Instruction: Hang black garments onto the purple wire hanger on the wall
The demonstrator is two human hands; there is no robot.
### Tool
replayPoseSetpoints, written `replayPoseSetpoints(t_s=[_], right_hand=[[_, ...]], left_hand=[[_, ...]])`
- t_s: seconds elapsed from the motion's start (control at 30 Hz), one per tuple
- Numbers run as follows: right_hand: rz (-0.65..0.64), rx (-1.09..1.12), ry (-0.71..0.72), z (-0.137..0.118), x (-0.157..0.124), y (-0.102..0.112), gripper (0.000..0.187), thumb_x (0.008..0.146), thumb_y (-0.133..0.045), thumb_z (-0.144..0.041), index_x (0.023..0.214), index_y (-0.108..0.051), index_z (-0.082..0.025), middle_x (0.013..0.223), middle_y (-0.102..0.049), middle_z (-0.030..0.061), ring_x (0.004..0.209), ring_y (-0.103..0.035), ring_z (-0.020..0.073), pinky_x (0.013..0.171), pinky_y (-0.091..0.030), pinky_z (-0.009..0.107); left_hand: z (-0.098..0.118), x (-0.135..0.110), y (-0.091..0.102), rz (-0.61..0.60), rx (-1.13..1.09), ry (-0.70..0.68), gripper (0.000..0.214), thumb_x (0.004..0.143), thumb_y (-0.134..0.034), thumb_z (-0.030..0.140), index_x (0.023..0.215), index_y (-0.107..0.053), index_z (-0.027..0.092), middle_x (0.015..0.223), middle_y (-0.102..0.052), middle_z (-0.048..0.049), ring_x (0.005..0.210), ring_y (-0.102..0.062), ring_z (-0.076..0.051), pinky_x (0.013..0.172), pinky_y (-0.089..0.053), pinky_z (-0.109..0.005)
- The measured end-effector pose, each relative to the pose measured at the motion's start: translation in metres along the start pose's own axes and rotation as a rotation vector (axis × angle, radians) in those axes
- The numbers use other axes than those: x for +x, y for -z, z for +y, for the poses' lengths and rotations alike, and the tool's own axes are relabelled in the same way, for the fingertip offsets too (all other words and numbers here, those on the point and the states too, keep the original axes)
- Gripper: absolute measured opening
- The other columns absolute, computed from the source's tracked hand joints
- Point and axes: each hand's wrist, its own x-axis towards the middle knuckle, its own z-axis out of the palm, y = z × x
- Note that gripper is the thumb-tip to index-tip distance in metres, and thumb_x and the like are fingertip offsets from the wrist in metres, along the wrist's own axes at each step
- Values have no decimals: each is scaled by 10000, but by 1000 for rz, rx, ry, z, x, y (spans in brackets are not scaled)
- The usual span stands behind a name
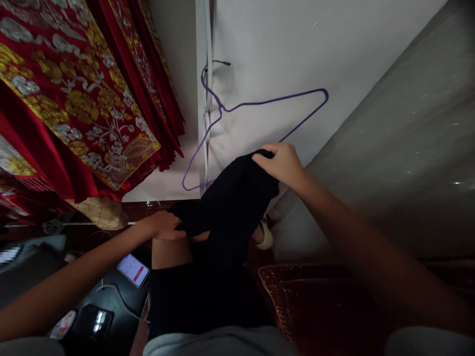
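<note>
A black garment (237, 193) hangs over the lower bar of a purple wire hanger (276, 99); its exact kind does not show. My right hand (280, 160) pinches the garment's upper right edge near the hanger bar. At the garment's left edge, over my bare thigh, my left hand (168, 226) is closed on the dark cloth, its fingertips partly hidden. The hanger's hook is up by a pale vertical pole (209, 44) against the wall. The garment covers most of the hanger's bottom bar.
Red garments (85, 99) with gold and silver embroidery hang at the upper left. On a dark surface at the lower left lie a lit phone (133, 270), a cable (120, 296) and a black glossy item (93, 321). A dark red seat or table (326, 301) stands at the lower right, below a grey sheet (401, 163).
</note>
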Motion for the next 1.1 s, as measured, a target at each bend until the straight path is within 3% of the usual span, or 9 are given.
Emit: replayPoseSetpoints(t_s=[0.07,0.13,0.37,0.47,0.63,0.8,0.9,1.0,1.1], right_hand=[[-26,-9,-22,-2,1,1,334,742,-594,-290,537,-340,-221,538,-326,-10,557,-385,143,582,-273,323],[-45,-20,-37,-4,2,3,336,756,-598,-291,530,-360,-220,536,-343,-8,559,-402,146,584,-285,322],[-37,-47,-56,-4,4,2,360,774,-612,-271,534,-349,-223,528,-330,-9,565,-393,143,581,-269,328],[-45,-24,-100,-13,-4,-5,377,781,-602,-255,539,-315,-218,539,-294,-19,561,-350,126,572,-246,320],[26,72,-77,-29,-21,-21,387,815,-599,-238,550,-318,-217,556,-282,-30,566,-325,115,577,-240,318],[19,202,-40,-30,-34,-36,344,868,-583,-332,571,-456,-214,563,-478,-1,576,-491,162,580,-337,310],[41,215,52,-24,-36,-25,183,899,-574,-307,843,-718,-210,831,-731,61,832,-700,258,744,-518,357],[349,225,171,-9,-25,5,469,897,-498,-121,1311,-701,-210,1331,-708,94,1286,-643,254,1102,-476,395],[562,255,80,20,5,34,464,910,-487,-51,1302,-714,-153,1396,-670,130,1358,-593,253,1199,-379,419]], left_hand=[[-6,-7,14,-108,90,182,638,939,-437,648,956,-798,122,982,-773,-220,931,-741,-368,778,-534,-389],[-19,-16,29,-48,120,287,718,905,-440,742,935,-797,119,985,-767,-237,930,-739,-392,771,-529,-403],[-56,-35,60,587,-359,146,608,975,-386,704,810,-678,197,773,-671,-74,793,-675,-256,756,-532,-352],[-50,-22,66,880,-580,3,359,991,-470,508,898,-616,193,836,-630,-46,833,-635,-221,811,-544,-352],[-30,23,92,1274,-501,-184,123,920,-650,286,926,-568,195,956,-601,-45,1044,-596,-232,1020,-496,-421],[-23,62,121,1260,-719,-193,39,919,-554,179,949,-534,195,935,-602,-34,975,-607,-188,962,-521,-372],[-25,63,124,1126,-781,-209,162,835,-552,138,990,-568,180,935,-627,-37,909,-614,-180,885,-532,-332],[-26,50,120,1027,-735,-164,211,769,-476,115,916,-619,162,830,-623,-31,798,-592,-184,791,-519,-322],[-30,34,123,1062,-624,-92,185,767,-429,149,827,-603,167,769,-589,-21,782,-567,-193,778,-493,-324]])
